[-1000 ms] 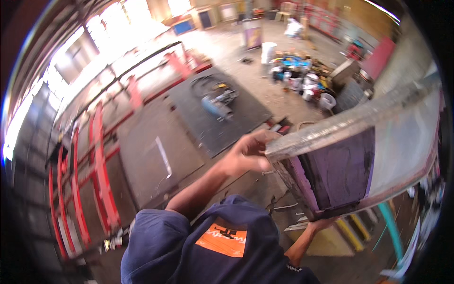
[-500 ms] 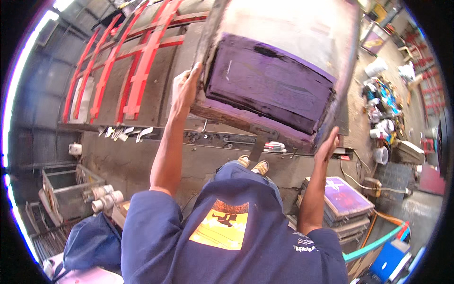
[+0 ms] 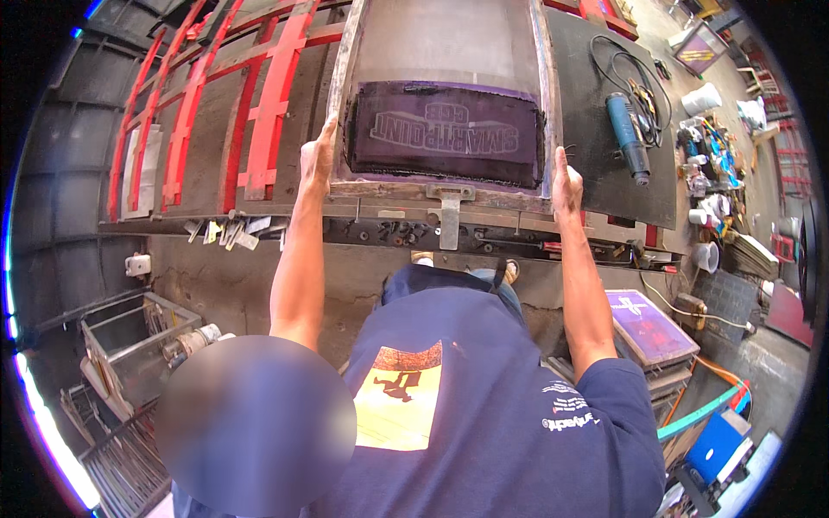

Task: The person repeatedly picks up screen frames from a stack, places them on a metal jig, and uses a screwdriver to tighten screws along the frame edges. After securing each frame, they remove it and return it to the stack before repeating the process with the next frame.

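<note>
A wooden-framed printing screen (image 3: 406,192) lies in front of me over the long bench. Its mesh is pale at the far end, with a dark purple stencil panel (image 3: 445,164) bearing reversed lettering at the near end. My left hand (image 3: 317,164) grips the left rail and my right hand (image 3: 567,186) the right rail, near the front corners. The fingers under the rails are partly hidden. At the middle of the near rail a metal bracket (image 3: 450,220) projects toward me.
Red slatted racks (image 3: 275,112) cross the bench on the left. To the right, a blue corded heat gun (image 3: 628,138) lies on a black board (image 3: 596,186). A stack of screens (image 3: 652,328) stands by my right elbow, a metal-framed cart (image 3: 138,332) at lower left.
The screen has come down from a raised, tilted position to level and square over the bench, moving left. Both hands stayed on its rails. The heat gun and bracket now show.
</note>
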Demonstrator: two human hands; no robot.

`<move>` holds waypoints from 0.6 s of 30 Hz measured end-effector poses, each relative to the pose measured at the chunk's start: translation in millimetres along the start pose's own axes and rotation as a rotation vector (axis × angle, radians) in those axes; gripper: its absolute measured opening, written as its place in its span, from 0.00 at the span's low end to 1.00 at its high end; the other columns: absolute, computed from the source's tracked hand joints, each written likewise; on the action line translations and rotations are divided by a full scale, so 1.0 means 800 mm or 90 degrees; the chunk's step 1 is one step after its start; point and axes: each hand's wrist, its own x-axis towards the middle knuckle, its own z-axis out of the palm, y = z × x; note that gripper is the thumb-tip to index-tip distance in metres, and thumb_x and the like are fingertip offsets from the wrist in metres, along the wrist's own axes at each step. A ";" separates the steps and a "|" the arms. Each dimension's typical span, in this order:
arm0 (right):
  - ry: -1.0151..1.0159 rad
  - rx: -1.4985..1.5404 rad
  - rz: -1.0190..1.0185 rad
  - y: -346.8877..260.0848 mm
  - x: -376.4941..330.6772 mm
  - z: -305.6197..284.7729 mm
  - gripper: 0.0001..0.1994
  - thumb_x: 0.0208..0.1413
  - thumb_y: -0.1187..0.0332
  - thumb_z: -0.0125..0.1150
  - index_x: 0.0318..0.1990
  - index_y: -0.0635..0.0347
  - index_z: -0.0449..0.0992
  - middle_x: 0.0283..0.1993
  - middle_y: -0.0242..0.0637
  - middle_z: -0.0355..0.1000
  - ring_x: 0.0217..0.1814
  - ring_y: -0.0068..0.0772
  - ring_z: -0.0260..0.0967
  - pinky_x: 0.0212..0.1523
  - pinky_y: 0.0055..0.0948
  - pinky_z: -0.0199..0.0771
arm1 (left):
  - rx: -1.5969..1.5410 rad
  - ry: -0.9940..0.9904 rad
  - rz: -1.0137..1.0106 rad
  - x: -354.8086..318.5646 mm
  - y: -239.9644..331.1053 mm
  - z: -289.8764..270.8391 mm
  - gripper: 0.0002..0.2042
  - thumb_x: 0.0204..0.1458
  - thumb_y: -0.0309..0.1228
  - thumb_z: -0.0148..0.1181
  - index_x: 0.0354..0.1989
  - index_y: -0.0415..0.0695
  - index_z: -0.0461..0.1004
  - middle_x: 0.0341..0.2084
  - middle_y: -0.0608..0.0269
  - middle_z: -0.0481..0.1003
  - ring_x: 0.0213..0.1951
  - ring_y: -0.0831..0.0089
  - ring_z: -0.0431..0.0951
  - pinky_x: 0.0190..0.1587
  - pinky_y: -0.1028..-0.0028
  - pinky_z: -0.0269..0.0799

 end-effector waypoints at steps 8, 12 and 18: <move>0.047 -0.068 0.017 0.022 -0.014 0.026 0.40 0.60 0.27 0.44 0.23 0.64 0.60 0.24 0.31 0.58 0.30 0.27 0.52 0.31 0.36 0.52 | -0.027 -0.089 -0.090 0.043 -0.065 0.008 0.35 0.52 0.65 0.60 0.30 0.36 0.68 0.31 0.60 0.65 0.36 0.70 0.62 0.40 0.64 0.55; 0.062 -0.107 -0.010 0.027 -0.010 0.029 0.43 0.60 0.27 0.42 0.27 0.71 0.64 0.24 0.39 0.61 0.32 0.32 0.56 0.34 0.40 0.59 | -0.025 -0.070 -0.091 0.032 -0.066 0.014 0.34 0.52 0.63 0.61 0.13 0.42 0.65 0.15 0.69 0.61 0.22 0.75 0.59 0.26 0.65 0.53; 0.039 -0.171 -0.082 0.028 -0.018 -0.016 0.30 0.60 0.42 0.57 0.43 0.67 0.80 0.36 0.51 0.80 0.44 0.45 0.79 0.47 0.39 0.74 | 0.071 0.022 0.122 0.036 -0.092 0.005 0.26 0.53 0.52 0.66 0.30 0.34 0.77 0.21 0.64 0.70 0.26 0.71 0.69 0.33 0.67 0.66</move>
